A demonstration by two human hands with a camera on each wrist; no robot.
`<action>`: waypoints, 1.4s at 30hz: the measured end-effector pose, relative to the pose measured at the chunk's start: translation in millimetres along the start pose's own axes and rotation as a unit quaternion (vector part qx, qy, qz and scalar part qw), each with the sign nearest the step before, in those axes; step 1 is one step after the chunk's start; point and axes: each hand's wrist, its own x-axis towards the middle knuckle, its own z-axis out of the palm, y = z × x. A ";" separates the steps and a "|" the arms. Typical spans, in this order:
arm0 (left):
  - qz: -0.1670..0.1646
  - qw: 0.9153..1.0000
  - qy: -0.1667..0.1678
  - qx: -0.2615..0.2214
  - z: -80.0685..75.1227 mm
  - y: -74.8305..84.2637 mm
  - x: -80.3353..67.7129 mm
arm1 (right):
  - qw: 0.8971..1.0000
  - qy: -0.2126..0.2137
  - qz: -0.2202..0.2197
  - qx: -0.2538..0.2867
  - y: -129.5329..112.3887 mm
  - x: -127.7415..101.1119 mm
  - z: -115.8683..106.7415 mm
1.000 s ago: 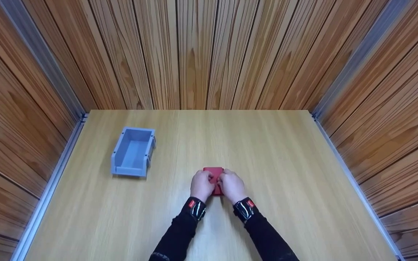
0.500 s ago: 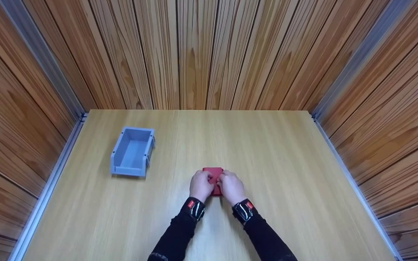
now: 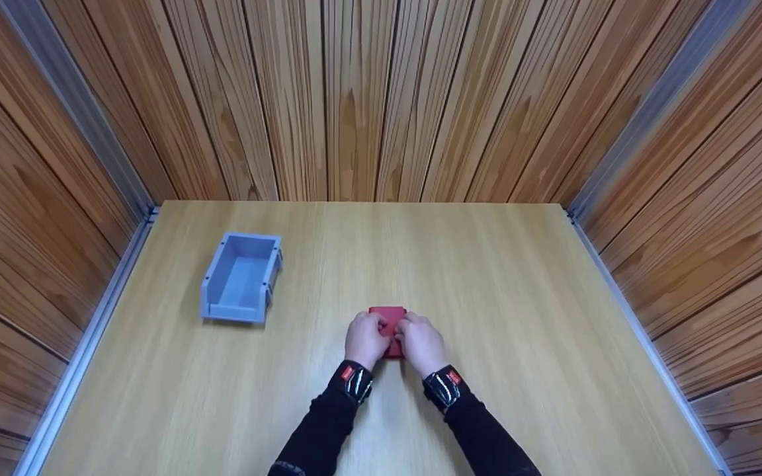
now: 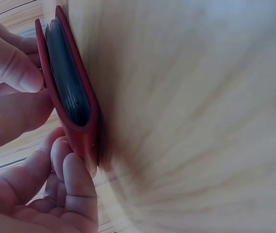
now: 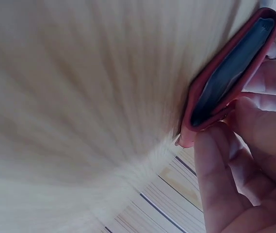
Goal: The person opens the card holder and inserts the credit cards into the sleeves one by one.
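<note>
A small red card holder [image 3: 391, 315] lies on the table in front of the person, between both hands. Dark, layered sleeves [image 4: 69, 77] show inside its folded cover in the left wrist view. The left hand [image 3: 365, 340] holds its left side, curled fingers at the folded edge and fingertips on the upper cover. From the right, the right hand [image 3: 423, 344] pinches the cover near its middle with thumb and fingers. In the right wrist view, the card holder [image 5: 192, 130] has its cover wrapped around the sleeves. The hands hide much of its upper face.
An open light blue storage bin [image 3: 233, 313] stands on the table at the back left. The wooden tabletop [image 3: 487, 277] is bounded by a plank wall [image 3: 361, 99] behind and plank walls at both sides, with metal rails along the side edges.
</note>
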 end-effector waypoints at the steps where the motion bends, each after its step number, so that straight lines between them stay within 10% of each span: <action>1: 0.001 1.000 0.000 0.000 0.1 -0.1 -0.2 | 1.000 -0.001 0.001 0.001 -0.2 -0.2 -0.1; 29: -0.036 0.998 -0.036 -0.021 -1.5 0.8 2.3 | 0.994 -0.069 0.074 0.043 2.4 18.5 -7.2; 42: -0.031 0.999 -0.032 -0.018 -2.6 0.2 3.4 | 0.997 -0.068 0.034 0.031 5.6 19.7 -7.5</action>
